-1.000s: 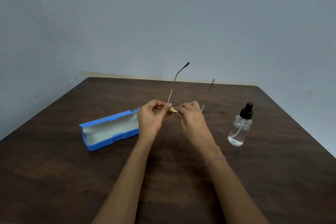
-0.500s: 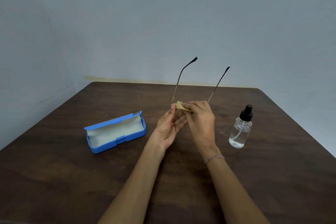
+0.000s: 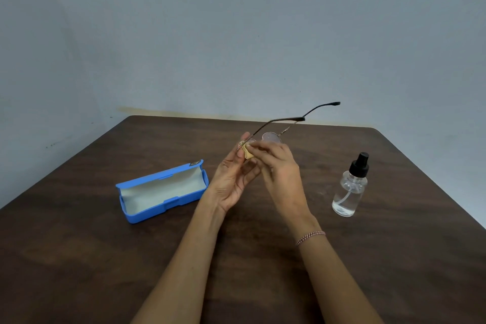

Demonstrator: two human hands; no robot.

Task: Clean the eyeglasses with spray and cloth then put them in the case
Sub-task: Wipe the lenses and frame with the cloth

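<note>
Fingers (image 3: 259, 146) of the right hand (image 3: 278, 166) pinch the yellow cloth (image 3: 247, 153) onto a lens of the eyeglasses (image 3: 272, 137), which the left hand (image 3: 231, 181) pinches by the rim above mid-worktop (image 3: 79, 258). The wiping step seems under way; next the temples need folding. At nine o'clock of the hands the open blue case (image 3: 163, 189) shows only lining; at three o'clock the spray bottle (image 3: 348, 189) holds a little clear liquid.

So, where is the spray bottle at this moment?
In the head view the spray bottle stands upright on the table at the person's right, to the right of the right hand and apart from it.
</note>
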